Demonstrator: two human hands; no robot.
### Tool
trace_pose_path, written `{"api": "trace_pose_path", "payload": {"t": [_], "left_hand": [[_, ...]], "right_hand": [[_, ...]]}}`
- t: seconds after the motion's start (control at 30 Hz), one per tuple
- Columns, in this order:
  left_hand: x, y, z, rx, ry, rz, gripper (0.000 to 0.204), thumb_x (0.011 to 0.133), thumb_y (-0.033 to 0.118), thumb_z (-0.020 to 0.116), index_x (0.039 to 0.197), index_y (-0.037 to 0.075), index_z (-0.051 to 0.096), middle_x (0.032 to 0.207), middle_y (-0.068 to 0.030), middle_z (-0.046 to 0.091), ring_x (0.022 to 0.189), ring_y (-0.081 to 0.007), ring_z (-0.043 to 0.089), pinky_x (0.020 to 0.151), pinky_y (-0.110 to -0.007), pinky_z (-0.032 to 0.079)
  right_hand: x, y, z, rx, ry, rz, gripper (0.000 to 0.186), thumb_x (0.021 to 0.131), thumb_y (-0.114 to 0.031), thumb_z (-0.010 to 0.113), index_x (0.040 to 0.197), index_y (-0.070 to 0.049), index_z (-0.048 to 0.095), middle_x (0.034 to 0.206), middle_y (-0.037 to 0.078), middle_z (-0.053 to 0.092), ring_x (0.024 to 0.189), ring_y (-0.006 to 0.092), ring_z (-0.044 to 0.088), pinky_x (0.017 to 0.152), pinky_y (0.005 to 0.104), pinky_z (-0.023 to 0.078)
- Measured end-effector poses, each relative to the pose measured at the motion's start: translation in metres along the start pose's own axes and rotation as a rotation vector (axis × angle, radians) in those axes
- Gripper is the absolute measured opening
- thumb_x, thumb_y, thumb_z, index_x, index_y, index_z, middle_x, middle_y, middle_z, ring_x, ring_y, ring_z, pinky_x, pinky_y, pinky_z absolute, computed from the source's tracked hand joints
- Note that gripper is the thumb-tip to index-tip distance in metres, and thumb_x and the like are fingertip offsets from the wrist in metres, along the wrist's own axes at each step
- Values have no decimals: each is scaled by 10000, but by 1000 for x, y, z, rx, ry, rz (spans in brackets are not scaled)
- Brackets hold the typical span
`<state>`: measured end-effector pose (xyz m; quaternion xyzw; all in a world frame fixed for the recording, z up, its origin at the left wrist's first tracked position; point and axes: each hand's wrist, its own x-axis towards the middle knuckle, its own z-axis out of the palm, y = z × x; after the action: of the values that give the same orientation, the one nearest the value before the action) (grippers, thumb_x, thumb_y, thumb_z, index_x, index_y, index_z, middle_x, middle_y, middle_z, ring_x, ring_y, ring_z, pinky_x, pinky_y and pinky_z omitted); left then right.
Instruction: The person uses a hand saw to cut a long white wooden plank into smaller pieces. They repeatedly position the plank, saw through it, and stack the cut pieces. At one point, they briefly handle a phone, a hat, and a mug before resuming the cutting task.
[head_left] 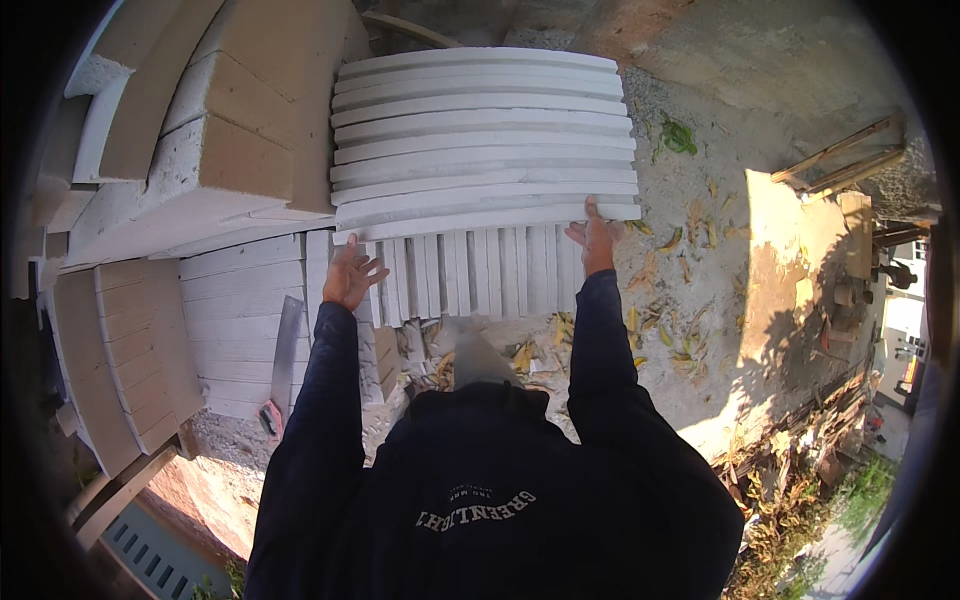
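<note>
A white slab strip [480, 212] lies across the near edge of a layer of similar pale strips [484, 128]. Beneath that layer, more white strips [490, 272] run the other way, toward me. My left hand [350, 278] is at the strip's left end, one fingertip touching its near face and the other fingers spread. At the opposite end, my right hand [597, 240] rests an extended finger against the strip, thumb held apart. Neither hand wraps around the strip. The fingers' undersides are partly hidden.
Large pale blocks [235, 140] are piled high close on the left. A handsaw [285, 350] with a red handle leans against stacked blocks [235, 330] by my left forearm. Dry leaves [670, 240] litter the dusty ground; timber pieces [845, 165] lie at far right.
</note>
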<state>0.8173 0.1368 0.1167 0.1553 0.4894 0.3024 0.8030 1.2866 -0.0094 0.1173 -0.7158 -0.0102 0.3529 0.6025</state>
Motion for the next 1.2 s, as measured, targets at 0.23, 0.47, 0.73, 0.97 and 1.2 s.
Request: {"api": "trace_pose_path", "payload": {"t": [0.23, 0.47, 0.73, 0.97, 1.2], "left_hand": [[-130, -78, -126, 285, -13, -226, 816, 979, 462, 628, 1593, 16, 326, 1287, -296, 659, 1014, -348, 708, 786, -502, 588], [-259, -239, -322, 385, 546, -510, 320, 935, 174, 572, 1168, -41, 618, 929, -260, 723, 666, -369, 713, 550, -483, 595], [-391, -324, -440, 170, 647, -366, 629, 1012, 539, 604, 1005, -89, 632, 801, -224, 703, 626, -359, 716, 541, -528, 623], [-536, -426, -574, -165, 1014, -89, 485, 1018, 409, 645, 1075, -71, 605, 912, -233, 707, 689, -362, 726, 591, -525, 631], [-645, -554, -574, -707, 1221, -130, 347, 1018, 326, 632, 1036, -15, 575, 778, -170, 638, 588, -292, 635, 534, -473, 581]], "right_hand": [[-100, 60, 34, 6, 299, 7, 838, 997, -418, 692, 1530, 100, 303, 1320, 296, 583, 979, 382, 718, 673, 448, 649], [-202, 151, 91, -268, -227, 62, 492, 1008, -321, 702, 1267, 81, 587, 1057, 225, 704, 787, 315, 750, 606, 439, 639], [-365, 215, 149, -446, -560, -14, 437, 989, -349, 723, 1194, 31, 655, 950, 157, 725, 728, 252, 733, 600, 378, 622], [-541, 335, 186, -1019, -1051, 69, 430, 954, -300, 769, 1226, 13, 655, 922, 129, 724, 680, 233, 719, 556, 354, 610], [-596, 432, 243, -1222, -1135, -180, 486, 925, -279, 789, 1270, 30, 641, 954, 163, 728, 684, 242, 718, 559, 376, 605]]}}
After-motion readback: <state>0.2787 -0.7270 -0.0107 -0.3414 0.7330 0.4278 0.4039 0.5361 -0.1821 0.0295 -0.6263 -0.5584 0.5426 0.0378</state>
